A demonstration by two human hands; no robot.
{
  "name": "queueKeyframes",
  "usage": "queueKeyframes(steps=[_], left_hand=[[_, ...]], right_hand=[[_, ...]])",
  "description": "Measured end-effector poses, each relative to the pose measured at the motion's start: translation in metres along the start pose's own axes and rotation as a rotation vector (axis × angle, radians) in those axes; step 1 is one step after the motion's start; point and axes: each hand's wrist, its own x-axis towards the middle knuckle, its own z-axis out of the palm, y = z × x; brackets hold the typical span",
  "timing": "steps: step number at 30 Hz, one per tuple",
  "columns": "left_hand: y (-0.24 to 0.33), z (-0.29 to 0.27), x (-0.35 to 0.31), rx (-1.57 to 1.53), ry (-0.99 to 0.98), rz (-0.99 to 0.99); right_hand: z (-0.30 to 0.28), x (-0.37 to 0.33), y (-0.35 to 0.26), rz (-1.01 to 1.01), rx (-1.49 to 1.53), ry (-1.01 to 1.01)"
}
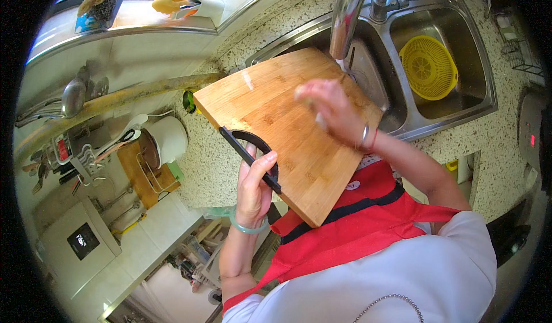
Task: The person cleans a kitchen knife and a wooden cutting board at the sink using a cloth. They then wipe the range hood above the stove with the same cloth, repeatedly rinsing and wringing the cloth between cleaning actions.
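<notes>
L hand: raised from lower edge, palm toward body, fingers curled shut round a black handle, thumb up along it.
L wrist: pale green bangle, wrist nearly straight.
L forearm: bare, runs up from lower left, approx vertical.
R hand: blurred, palm down, fingers spread loosely, pressed flat, gripping nothing.
R wrist: thin bracelet w/ red cord, bent slightly.
R forearm: bare, comes in from lower right, angled up-left.
Hands: near, not touching.

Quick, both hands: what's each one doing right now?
Left hand: closed on the cutting board's black handle.
Right hand: blurred, flat on the cutting board; grip cannot be told.
</notes>
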Motion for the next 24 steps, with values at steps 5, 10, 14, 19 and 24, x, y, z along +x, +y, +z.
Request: queueKeyframes(steps=[5,10,14,19,24], left_hand=[[0.014,-0.002,-0.012,0.023,-0.031,-0.040],[0.010,-0.007,-0.008,0.014,0.011,-0.016],[0.003,-0.010,-0.003,0.000,0.091,-0.002],[0.004,-0.018,-0.010,-0.042,0.078,0.029],[0.006,-0.036,-0.028,-0.059,0.046,0.027]], right_hand=[[0.004,-0.016,0.163,0.419,-0.060,0.079],[0.008,-0.012,0.074,0.216,-0.020,0.040],[-0.005,-0.015,-0.044,0.046,0.144,-0.110],[-0.032,-0.033,-0.108,-0.075,0.264,-0.287],[-0.017,-0.058,0.019,0.075,-0.076,-0.116]])
